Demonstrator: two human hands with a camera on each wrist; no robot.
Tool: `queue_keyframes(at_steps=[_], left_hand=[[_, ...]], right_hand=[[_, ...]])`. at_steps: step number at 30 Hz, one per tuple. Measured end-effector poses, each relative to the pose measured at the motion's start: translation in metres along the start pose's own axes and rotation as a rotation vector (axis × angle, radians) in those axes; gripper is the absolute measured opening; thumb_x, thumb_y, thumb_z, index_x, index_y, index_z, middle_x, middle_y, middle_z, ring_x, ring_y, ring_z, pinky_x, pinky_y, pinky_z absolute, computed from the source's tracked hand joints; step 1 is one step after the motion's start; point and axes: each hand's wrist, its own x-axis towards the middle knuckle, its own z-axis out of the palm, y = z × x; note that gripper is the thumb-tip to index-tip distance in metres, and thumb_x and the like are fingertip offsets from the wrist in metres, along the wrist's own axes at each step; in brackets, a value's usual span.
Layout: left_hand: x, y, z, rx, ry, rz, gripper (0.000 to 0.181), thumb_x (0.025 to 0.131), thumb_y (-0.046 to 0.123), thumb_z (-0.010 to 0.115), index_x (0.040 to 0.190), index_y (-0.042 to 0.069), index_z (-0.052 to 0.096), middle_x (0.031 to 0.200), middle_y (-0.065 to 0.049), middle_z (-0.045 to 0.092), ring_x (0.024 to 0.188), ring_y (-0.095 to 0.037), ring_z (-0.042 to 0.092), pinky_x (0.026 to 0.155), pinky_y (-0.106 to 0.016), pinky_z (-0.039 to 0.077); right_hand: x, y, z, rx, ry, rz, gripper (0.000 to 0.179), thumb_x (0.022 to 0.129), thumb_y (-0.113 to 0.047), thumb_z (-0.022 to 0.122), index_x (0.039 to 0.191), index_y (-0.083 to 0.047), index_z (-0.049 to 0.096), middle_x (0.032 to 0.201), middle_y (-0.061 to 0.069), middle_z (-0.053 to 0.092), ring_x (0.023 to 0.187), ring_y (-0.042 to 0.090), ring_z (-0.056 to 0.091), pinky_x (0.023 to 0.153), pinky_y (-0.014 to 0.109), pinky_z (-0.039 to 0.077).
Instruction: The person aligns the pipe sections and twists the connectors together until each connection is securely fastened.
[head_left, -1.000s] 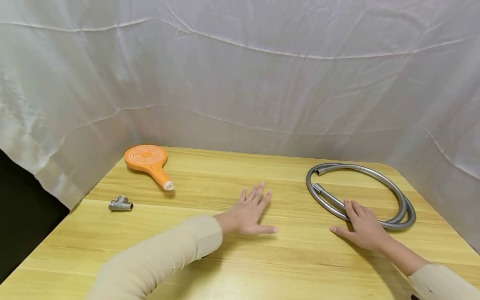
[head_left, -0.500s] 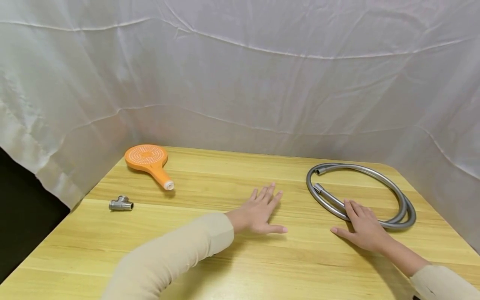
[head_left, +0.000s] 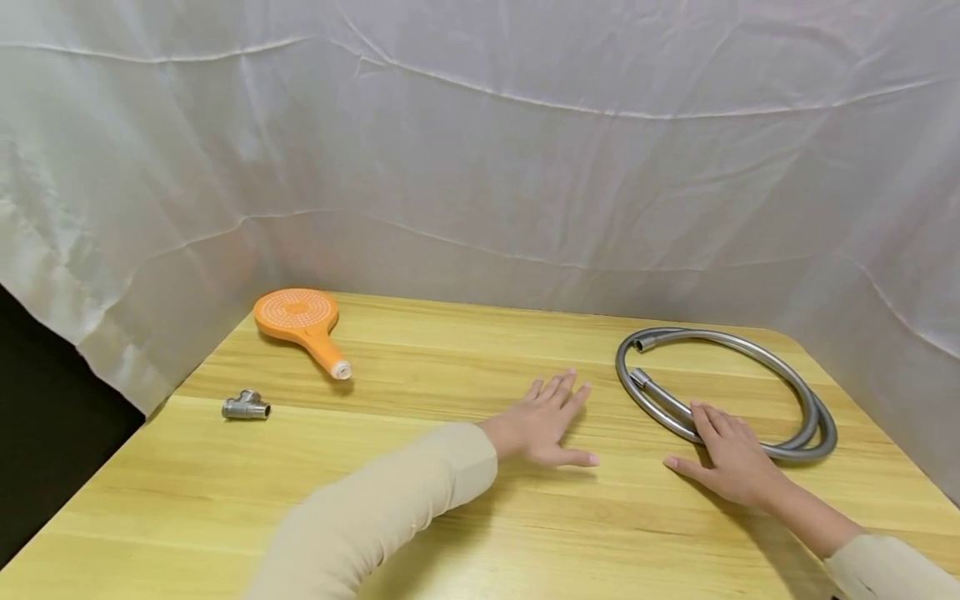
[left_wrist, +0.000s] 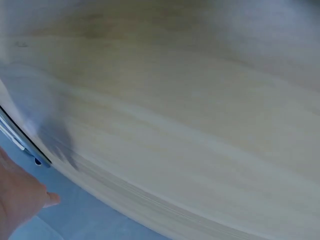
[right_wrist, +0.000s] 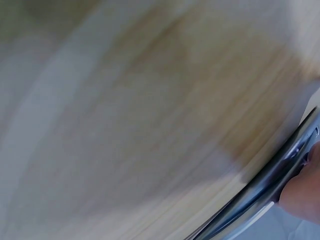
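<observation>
A coiled metal shower hose (head_left: 780, 367) lies at the right of the wooden table, both its end fittings facing left. My right hand (head_left: 731, 462) rests with extended fingers on the coil's near side, thumb spread to the left. In the right wrist view the hose (right_wrist: 270, 180) runs beside part of that hand (right_wrist: 302, 195). Left of the coil, my left hand (head_left: 543, 425) is spread flat over bare wood, holding nothing. An orange shower head (head_left: 298, 312) lies face up at the back left. Nearer me sits a small metal tee fitting (head_left: 246, 406).
The wooden table (head_left: 450, 350) is bounded at the back and sides by a hanging pale cloth (head_left: 487, 167). Beyond the table's left edge there is a dark gap (head_left: 52, 433). Both forearms wear beige sleeves (head_left: 405, 500).
My left hand has slid to the right across the table, closer to the hose. The right hand stays on the coil, and the shower head and tee fitting lie as before.
</observation>
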Motion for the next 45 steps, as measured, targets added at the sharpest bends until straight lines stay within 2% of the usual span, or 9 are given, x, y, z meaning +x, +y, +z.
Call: queue_keyframes(at_steps=[12, 24, 32, 45], left_hand=[[0.013, 0.011, 0.003, 0.081, -0.015, -0.005, 0.097, 0.084, 0.075, 0.031, 0.150, 0.015, -0.005, 0.156, -0.013, -0.010, 0.145, -0.026, 0.000, 0.119, -0.043, 0.003], [0.027, 0.026, 0.002, 0.087, -0.024, -0.013, 0.095, 0.083, 0.076, 0.028, 0.150, 0.017, -0.007, 0.157, -0.009, -0.012, 0.145, -0.022, -0.004, 0.119, -0.039, 0.001], [0.036, 0.034, 0.005, 0.120, -0.025, -0.005, 0.096, 0.082, 0.077, 0.028, 0.150, 0.018, -0.006, 0.157, -0.010, -0.009, 0.145, -0.023, -0.001, 0.119, -0.040, 0.003], [0.037, 0.042, 0.003, 0.138, -0.043, -0.020, 0.095, 0.082, 0.078, 0.028, 0.150, 0.019, -0.003, 0.157, -0.007, -0.006, 0.145, -0.020, 0.001, 0.119, -0.038, 0.005]], right_hand=[[-0.001, 0.001, 0.001, -0.004, -0.004, 0.005, 0.092, 0.083, -0.049, 0.062, 0.139, 0.014, 0.026, 0.138, 0.038, 0.032, 0.124, 0.054, 0.031, 0.101, 0.064, 0.024], [0.000, 0.003, 0.001, 0.009, -0.005, 0.009, 0.091, 0.083, -0.049, 0.063, 0.140, 0.012, 0.026, 0.138, 0.037, 0.032, 0.124, 0.054, 0.031, 0.100, 0.066, 0.024], [-0.001, 0.002, 0.001, 0.000, 0.003, 0.003, 0.091, 0.082, -0.049, 0.063, 0.139, 0.013, 0.027, 0.138, 0.037, 0.034, 0.123, 0.054, 0.032, 0.099, 0.065, 0.025], [-0.001, 0.000, -0.002, 0.004, 0.005, 0.001, 0.090, 0.082, -0.048, 0.064, 0.138, 0.014, 0.029, 0.137, 0.037, 0.035, 0.123, 0.054, 0.033, 0.100, 0.064, 0.025]])
